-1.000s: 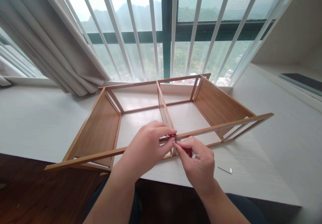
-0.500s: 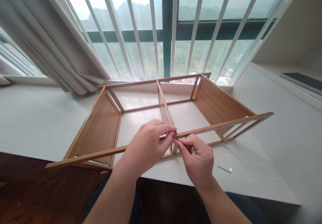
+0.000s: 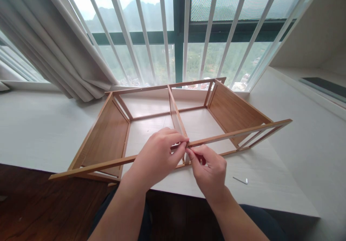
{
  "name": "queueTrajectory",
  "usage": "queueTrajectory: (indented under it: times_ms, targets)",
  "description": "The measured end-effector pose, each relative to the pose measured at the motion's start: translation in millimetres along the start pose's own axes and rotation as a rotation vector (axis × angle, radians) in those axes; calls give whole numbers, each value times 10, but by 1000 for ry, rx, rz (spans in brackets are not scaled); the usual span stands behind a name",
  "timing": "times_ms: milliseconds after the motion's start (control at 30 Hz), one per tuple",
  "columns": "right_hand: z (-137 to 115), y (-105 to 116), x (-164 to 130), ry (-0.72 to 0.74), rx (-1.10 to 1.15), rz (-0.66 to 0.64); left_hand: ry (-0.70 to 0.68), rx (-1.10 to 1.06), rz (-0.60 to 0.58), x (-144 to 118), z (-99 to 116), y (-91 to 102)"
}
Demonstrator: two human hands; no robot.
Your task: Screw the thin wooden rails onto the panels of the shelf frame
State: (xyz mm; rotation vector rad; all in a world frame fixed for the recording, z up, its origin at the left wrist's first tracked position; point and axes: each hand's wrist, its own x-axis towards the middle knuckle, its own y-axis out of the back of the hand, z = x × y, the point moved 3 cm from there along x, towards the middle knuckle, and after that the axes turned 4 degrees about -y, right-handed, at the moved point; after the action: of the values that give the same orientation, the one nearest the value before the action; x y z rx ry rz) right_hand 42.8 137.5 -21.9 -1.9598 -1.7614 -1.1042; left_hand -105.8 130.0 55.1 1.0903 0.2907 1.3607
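Note:
A brown wooden shelf frame [image 3: 232,134] lies on the white ledge, with a solid panel at each end and a divider [image 3: 177,116] across its middle. My left hand [image 3: 159,158] is pinched around the near rail where the divider meets it. Close beside it, my right hand [image 3: 209,169] has thumb and forefinger pressed together against the front of that same joint. Whatever small part sits between the right fingertips is hidden. An L-shaped hex key [image 3: 240,180] rests on the ledge to the right of my right hand.
The white ledge [image 3: 35,125] runs below a barred window [image 3: 151,60]. A grey curtain [image 3: 62,53] hangs at the left, and a white wall [image 3: 300,136] bounds the right. Dark wooden floor [image 3: 32,205] lies below the ledge. The frame's near left corner overhangs the ledge edge.
My right hand's fingers have turned slightly at the joint, curling in more. My left hand keeps its place on the rail. The view has shifted a little.

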Motion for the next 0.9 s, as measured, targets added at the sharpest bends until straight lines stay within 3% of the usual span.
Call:
queueTrajectory:
  times_ms: [267,500,900]
  targets:
    - [61,-4,-10,18,-6,25,-13,15,136,-12,37,35]
    - [59,-10,-9,39,5,66,38,115,15,-2,-3,-25]
    - [85,-80,-26,-78,142,81,19,101,-3,17,-9,-28]
